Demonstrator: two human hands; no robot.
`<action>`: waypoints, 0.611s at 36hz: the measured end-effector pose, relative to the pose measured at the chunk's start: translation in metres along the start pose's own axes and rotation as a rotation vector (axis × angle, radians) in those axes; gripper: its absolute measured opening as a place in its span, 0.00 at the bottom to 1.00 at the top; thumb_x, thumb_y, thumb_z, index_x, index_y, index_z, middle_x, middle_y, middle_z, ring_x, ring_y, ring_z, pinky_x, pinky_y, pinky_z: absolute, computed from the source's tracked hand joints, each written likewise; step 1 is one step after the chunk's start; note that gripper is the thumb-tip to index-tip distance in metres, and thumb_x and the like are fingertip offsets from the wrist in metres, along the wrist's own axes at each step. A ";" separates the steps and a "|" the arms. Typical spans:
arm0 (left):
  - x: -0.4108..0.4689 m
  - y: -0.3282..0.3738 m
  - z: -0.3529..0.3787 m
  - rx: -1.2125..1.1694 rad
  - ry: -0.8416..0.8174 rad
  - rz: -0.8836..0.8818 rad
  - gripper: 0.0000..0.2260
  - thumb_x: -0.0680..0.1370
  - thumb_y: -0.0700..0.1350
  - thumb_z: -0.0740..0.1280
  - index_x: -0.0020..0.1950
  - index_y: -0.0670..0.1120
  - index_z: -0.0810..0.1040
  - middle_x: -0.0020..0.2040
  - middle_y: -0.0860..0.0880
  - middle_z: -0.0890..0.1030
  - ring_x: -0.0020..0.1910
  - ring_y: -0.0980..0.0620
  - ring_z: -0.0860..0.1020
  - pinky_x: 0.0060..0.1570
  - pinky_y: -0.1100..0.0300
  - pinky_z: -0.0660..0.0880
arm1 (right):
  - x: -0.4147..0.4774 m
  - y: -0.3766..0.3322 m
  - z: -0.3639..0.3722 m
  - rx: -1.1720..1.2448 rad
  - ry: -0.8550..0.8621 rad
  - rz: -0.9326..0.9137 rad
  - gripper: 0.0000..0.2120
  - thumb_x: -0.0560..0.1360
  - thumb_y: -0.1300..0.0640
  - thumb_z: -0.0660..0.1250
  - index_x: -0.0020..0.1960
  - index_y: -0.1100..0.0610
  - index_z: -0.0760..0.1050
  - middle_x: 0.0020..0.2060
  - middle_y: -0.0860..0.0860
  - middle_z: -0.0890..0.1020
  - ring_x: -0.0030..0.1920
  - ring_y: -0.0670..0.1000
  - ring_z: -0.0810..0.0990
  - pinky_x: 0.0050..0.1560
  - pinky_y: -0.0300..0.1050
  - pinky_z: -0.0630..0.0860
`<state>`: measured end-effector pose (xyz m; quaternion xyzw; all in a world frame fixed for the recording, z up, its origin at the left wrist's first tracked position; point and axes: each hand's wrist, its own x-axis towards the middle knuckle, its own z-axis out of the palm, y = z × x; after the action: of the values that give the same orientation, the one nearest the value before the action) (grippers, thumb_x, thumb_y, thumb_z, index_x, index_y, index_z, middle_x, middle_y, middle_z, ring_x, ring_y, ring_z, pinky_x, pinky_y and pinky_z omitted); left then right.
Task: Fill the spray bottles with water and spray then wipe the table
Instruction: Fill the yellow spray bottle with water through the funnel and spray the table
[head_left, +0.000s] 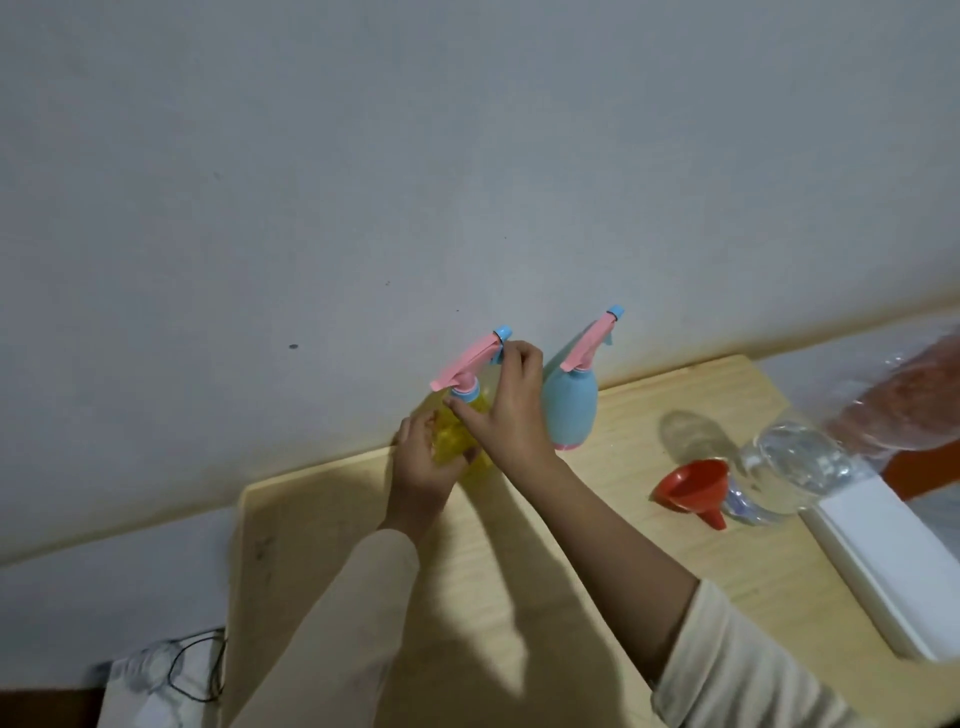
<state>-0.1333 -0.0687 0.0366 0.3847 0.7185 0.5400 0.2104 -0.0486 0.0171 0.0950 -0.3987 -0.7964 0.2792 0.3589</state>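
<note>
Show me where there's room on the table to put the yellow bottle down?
Bare: the table's near left corner beside the left sleeve, and the middle patch between the right arm and the red funnel. Crowded: the right side, with funnel, clear water bottle and white box. The blue bottle stands at the back, by the yellow bottle.

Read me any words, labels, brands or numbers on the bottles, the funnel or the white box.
No text can be read.
yellow bottle: no print shows.
blue bottle: no print shows.
funnel: plain.
clear bottle: no label shows.
white box: plain on the sides in view.
</note>
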 end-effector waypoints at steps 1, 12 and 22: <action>0.001 0.001 0.000 0.007 -0.002 -0.006 0.25 0.63 0.51 0.75 0.56 0.67 0.72 0.52 0.61 0.71 0.55 0.50 0.76 0.58 0.49 0.76 | 0.000 -0.001 0.000 -0.007 -0.003 0.006 0.33 0.66 0.56 0.76 0.64 0.67 0.64 0.58 0.60 0.67 0.59 0.58 0.69 0.56 0.35 0.63; 0.004 0.007 -0.003 0.114 -0.068 -0.073 0.24 0.69 0.40 0.76 0.62 0.43 0.73 0.54 0.47 0.70 0.52 0.50 0.76 0.57 0.55 0.74 | -0.004 -0.010 -0.003 0.009 0.011 0.074 0.37 0.69 0.52 0.74 0.70 0.62 0.62 0.59 0.59 0.68 0.61 0.56 0.68 0.56 0.40 0.64; -0.011 0.007 -0.003 0.241 -0.029 -0.130 0.13 0.75 0.47 0.70 0.56 0.44 0.74 0.53 0.45 0.77 0.52 0.45 0.76 0.54 0.48 0.74 | -0.022 -0.013 -0.016 0.020 -0.008 0.134 0.31 0.73 0.60 0.68 0.72 0.63 0.59 0.67 0.59 0.65 0.69 0.57 0.63 0.68 0.46 0.61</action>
<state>-0.1261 -0.0785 0.0426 0.3675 0.7984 0.4294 0.2077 -0.0320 -0.0055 0.1065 -0.4466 -0.7665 0.3120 0.3402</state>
